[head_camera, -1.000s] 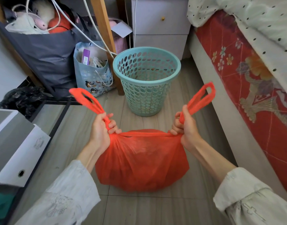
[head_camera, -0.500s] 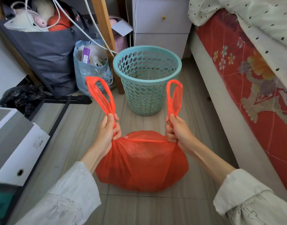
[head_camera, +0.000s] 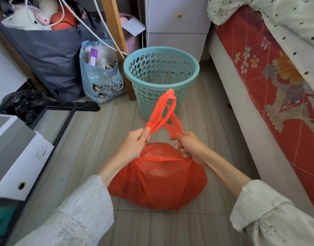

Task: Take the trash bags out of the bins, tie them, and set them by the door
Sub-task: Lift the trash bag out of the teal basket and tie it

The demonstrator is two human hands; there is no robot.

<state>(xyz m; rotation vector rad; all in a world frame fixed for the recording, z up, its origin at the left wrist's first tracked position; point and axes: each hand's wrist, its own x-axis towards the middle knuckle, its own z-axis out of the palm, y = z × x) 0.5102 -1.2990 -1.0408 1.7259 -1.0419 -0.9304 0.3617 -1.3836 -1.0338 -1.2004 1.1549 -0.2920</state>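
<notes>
A full red trash bag (head_camera: 158,181) sits on the tiled floor in front of me. Its two handle loops (head_camera: 163,112) stand up above it and cross each other. My left hand (head_camera: 134,144) grips the base of the left loop. My right hand (head_camera: 189,146) grips the base of the right loop, close beside the left hand. Just behind the loops stands a teal perforated bin (head_camera: 161,82) with no liner in it.
A bed with a red patterned side (head_camera: 269,89) runs along the right. A white drawer unit (head_camera: 177,23) stands behind the bin. At left are a wooden leg (head_camera: 117,41), a blue gift bag (head_camera: 101,80), a large grey bag (head_camera: 49,55), a black bag (head_camera: 23,103) and a white box (head_camera: 15,157).
My hands have come together from wide apart. The two red loops, first spread left and right, now cross above the bag.
</notes>
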